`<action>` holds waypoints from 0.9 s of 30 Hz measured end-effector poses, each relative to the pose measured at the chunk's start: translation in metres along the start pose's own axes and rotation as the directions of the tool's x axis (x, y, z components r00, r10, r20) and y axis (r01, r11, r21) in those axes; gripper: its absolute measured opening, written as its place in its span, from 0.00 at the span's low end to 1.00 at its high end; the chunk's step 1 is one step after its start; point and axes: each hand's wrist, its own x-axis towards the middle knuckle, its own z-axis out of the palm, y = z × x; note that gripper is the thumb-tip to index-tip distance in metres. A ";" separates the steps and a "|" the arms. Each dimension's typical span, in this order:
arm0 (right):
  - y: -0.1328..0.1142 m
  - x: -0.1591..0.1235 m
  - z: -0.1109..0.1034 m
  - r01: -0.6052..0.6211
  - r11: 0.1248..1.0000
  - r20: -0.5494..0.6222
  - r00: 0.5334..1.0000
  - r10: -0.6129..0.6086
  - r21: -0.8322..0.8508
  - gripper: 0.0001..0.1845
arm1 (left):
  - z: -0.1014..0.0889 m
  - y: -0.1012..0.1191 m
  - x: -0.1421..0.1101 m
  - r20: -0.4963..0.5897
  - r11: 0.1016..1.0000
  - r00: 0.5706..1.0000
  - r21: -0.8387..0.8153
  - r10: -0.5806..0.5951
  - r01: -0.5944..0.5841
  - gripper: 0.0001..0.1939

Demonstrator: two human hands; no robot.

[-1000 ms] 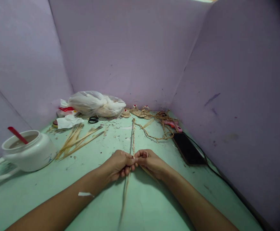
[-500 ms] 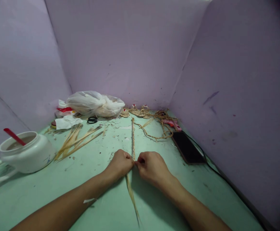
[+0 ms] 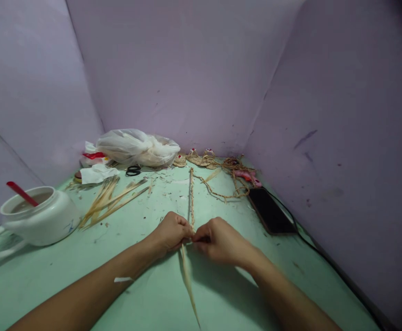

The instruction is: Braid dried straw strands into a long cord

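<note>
A flat, pale straw strip (image 3: 187, 276) trails nearest from beneath the left hand (image 3: 173, 232), slanting down to the right; one second earlier it slanted down to the left. The left hand, fingers curled, pinches the near end of a narrow, tan braid of straw (image 3: 192, 197) lying straight along the middle of the pale green tabletop (image 3: 166, 294). The right hand (image 3: 218, 241), slightly blurred, has rolled back-uppermost since then; its fingertips close on the same end, just beside the left ones. A rounded white mug (image 3: 58, 225) bears a blue mark, illegible. Farther off lies a black rectangular phone (image 3: 272, 212).
</note>
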 end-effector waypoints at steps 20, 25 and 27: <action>0.048 0.040 -0.014 -0.346 0.690 -0.125 0.836 0.535 0.635 0.05 | -0.004 -0.014 0.011 0.098 0.930 0.956 0.221 0.277 -0.292 0.08; 0.058 0.098 -0.029 -0.349 0.590 -0.085 0.808 0.583 0.729 0.00 | 0.002 -0.014 0.013 0.122 0.871 0.910 0.265 0.396 -0.414 0.09; 0.062 0.126 -0.036 -0.331 0.677 -0.184 0.801 0.570 0.658 0.01 | 0.002 -0.013 0.013 0.130 0.854 0.901 0.287 0.414 -0.434 0.09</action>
